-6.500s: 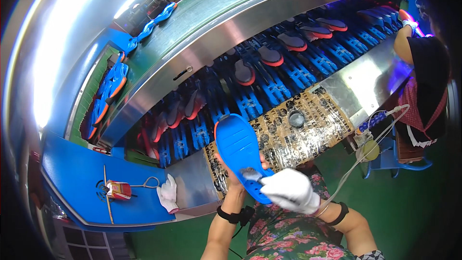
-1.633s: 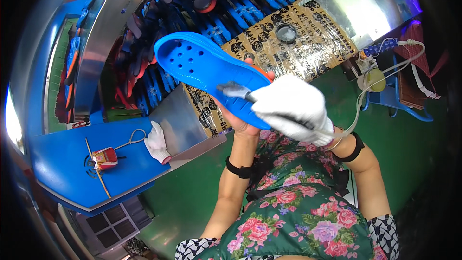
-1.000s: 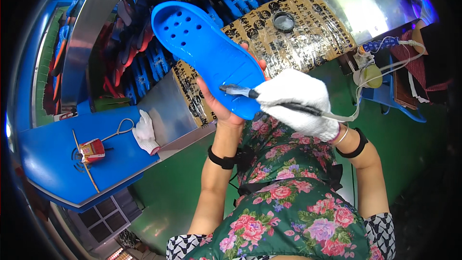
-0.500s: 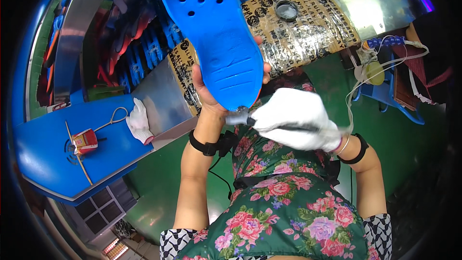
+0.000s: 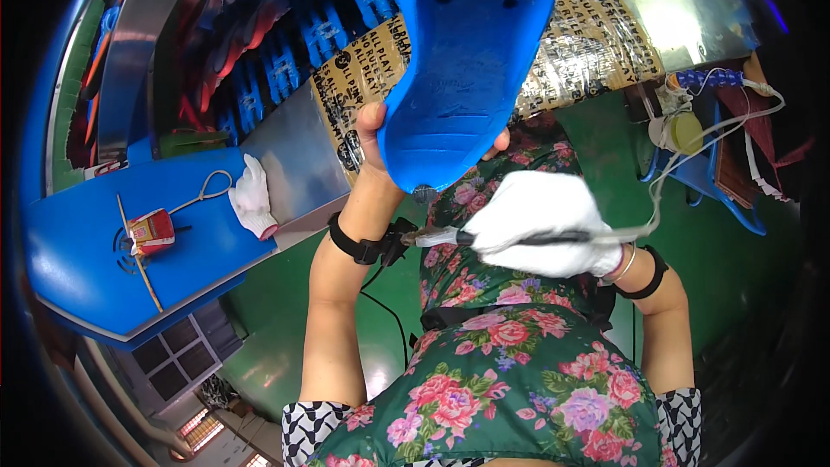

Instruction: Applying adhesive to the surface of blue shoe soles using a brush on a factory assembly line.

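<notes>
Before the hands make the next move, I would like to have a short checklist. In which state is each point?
1. Left hand supports the blue shoe sole: ok.
2. Right hand has its grip on the brush: ok.
3. Brush apart from the sole: ok, a gap shows.
4. Both hands gloved: not ok, the left is bare.
5. Coating even on the sole: cannot tell.
6. Pale tube free of kinks: cannot tell, blurred.

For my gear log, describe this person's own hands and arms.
The left hand is bare, its black wrist strap bearing a dark unit. The right hand has a white cloth glove, thin bangle and, further up, black band. Both patterned sleeves are black and white.
</notes>
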The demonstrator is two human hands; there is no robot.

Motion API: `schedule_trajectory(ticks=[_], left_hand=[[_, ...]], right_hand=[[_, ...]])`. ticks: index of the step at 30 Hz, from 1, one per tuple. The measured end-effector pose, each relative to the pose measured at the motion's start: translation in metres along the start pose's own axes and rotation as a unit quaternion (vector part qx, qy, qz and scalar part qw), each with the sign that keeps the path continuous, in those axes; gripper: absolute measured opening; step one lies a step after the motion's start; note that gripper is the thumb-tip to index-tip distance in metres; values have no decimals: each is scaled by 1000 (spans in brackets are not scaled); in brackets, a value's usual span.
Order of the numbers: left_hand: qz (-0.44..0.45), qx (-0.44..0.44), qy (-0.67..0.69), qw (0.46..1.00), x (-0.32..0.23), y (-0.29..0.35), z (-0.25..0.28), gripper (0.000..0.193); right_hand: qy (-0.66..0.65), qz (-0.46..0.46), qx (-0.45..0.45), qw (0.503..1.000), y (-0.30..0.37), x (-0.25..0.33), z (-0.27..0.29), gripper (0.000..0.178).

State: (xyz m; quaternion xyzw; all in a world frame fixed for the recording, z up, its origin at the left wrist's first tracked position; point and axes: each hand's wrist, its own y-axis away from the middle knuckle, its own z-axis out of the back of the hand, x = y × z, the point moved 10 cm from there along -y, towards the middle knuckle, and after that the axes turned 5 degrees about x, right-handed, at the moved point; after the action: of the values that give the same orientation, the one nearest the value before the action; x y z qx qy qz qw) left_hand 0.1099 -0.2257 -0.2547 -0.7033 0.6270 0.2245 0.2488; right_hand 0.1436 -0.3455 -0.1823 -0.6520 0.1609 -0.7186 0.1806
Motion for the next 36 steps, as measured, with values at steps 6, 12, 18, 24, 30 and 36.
schedule_trajectory(ticks=[6,12,18,24,30,36], left_hand=[[-11,-7,55,998,-4,2,-12,95],[28,35,87,995,6,6,-5,92],[65,7,12,998,7,7,0,100],[19,29,61,998,0,1,2,105],[-22,32,87,995,-13,-3,9,117],[-52,8,161,986,-10,6,20,96]], right_hand=[[213,72,-46,973,-4,22,24,26],[144,84,44,985,8,18,-10,29],[147,34,-36,988,1,7,12,21],[-3,11,-107,994,0,-11,20,20],[-32,-32,-68,997,-7,-14,3,16],[-119,-152,-63,979,-4,-45,2,18]])
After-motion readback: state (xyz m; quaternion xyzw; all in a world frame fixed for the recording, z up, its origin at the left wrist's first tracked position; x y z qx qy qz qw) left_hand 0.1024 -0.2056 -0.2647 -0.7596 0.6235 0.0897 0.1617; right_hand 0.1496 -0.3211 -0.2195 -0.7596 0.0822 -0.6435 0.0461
